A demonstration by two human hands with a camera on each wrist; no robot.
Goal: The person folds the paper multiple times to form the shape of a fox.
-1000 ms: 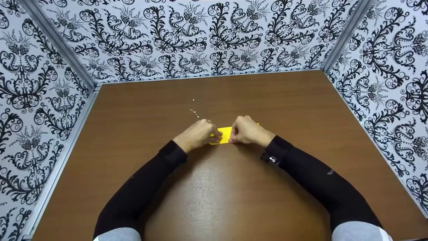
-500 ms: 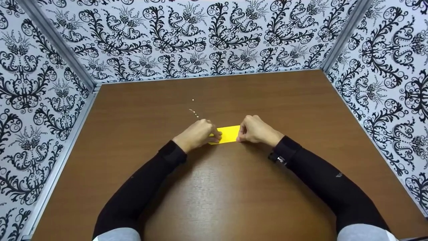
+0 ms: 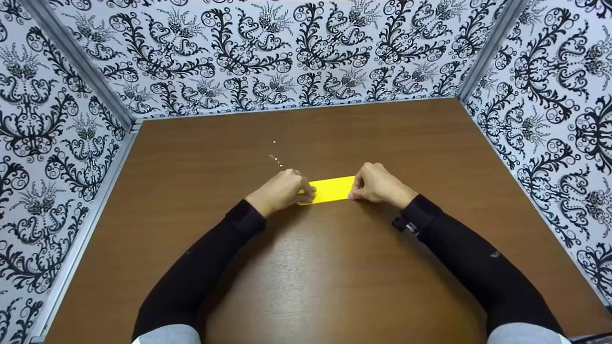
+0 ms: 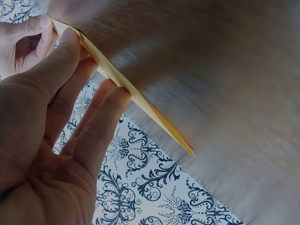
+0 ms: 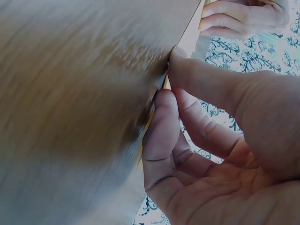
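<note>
Your right hand (image 3: pixel 383 186) had slid along the yellow paper (image 3: pixel 333 189) toward the right edge of the tabletop (image 3: pixel 334 267), baring more of it between the hands, while your left hand (image 3: pixel 277 192) had stayed put. Your right thumb and fingers pinched the paper, nearly closed together; your left thumb and fingers gripped it near the other end, only a narrow gap apart. You probably anchored that end so the paper would not skid under the moving right hand. It looked folded, its layers slightly parted at one tip. It was near the middle of the tabletop, well apart from the back and side edges. Past your left hand, toward the back edge, were tiny white specks (image 3: pixel 276 159), then a patterned wall (image 3: pixel 258 62).
</note>
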